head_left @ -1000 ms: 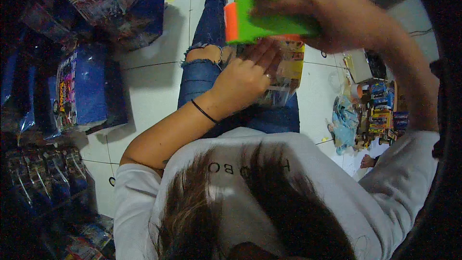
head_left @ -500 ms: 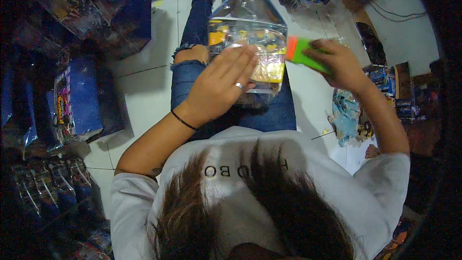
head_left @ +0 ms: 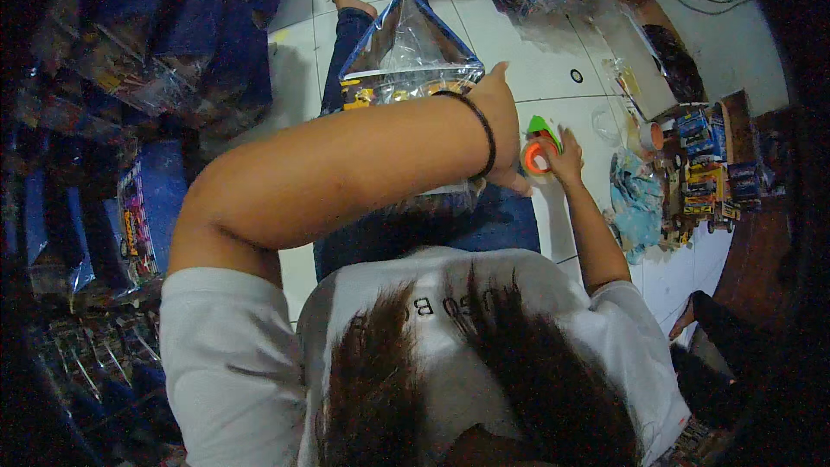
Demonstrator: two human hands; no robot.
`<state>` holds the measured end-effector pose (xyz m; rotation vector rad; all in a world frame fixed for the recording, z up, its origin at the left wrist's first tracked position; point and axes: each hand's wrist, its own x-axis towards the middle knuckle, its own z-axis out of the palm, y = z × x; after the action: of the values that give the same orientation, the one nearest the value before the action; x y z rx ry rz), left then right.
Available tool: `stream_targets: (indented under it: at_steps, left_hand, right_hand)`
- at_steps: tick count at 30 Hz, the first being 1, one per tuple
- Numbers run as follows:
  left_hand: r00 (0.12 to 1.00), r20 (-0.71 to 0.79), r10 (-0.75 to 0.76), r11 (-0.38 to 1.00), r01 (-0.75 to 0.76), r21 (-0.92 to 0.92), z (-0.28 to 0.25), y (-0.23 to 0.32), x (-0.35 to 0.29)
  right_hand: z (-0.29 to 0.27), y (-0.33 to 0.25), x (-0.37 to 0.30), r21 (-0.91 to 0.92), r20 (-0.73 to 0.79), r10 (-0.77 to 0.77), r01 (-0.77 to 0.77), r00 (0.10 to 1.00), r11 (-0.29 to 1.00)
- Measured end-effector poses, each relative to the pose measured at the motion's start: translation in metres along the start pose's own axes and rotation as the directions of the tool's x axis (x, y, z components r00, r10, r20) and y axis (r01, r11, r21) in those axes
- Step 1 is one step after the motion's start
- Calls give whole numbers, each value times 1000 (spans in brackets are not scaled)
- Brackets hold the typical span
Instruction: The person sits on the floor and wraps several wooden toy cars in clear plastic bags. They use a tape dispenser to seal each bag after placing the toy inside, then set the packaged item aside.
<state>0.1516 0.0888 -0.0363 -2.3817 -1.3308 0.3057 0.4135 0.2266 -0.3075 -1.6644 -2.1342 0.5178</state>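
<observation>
On one lap (head_left: 506, 223), one package (head_left: 411, 52), right hand (head_left: 566, 159) holding one dispenser (head_left: 544, 127)

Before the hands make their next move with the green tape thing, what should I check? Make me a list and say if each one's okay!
1. Green tape dispenser in the right hand: ok.
2. Orange ring showing on the dispenser: ok.
3. Clear package lying over the legs in jeans: ok.
4. Package in full view: not ok, the left forearm crosses in front of it.
5. Left hand gripping the package: cannot tell, its fingers are partly hidden.
</observation>
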Motion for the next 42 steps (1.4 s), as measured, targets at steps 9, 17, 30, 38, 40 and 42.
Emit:
stream_targets:
  at_steps: [9,17,30,38,40,42]
  left_hand:
    - [669,353,-654,-253,247,-935,84,-26,-87]
    - [592,565,-575,-773,-167,-612,148,5,-83]
    - [870,-374,-322,620,-105,-777,201,89,-58]
    - [947,-199,-252,425,-77,-902,122,87,-112]
    - [869,-337,-362,414,-174,-893,92,65,-150]
    - [595,-549,-587,632,-86,-770,72,51,-171]
  right_hand:
    - [-55,-264,-13,926,-22,-522,215,853,312]
    - [78,-224,36,698,672,-437,-708,598,107]
    - [7,-328,90,613,789,-596,-120,152,781]
    - [-4,-354,72,715,511,-843,461,170,526]
    - [-27,-351,68,855,161,-977,476,136,207]
    - [-48,-354,54,721,106,-991,692,-77,23]
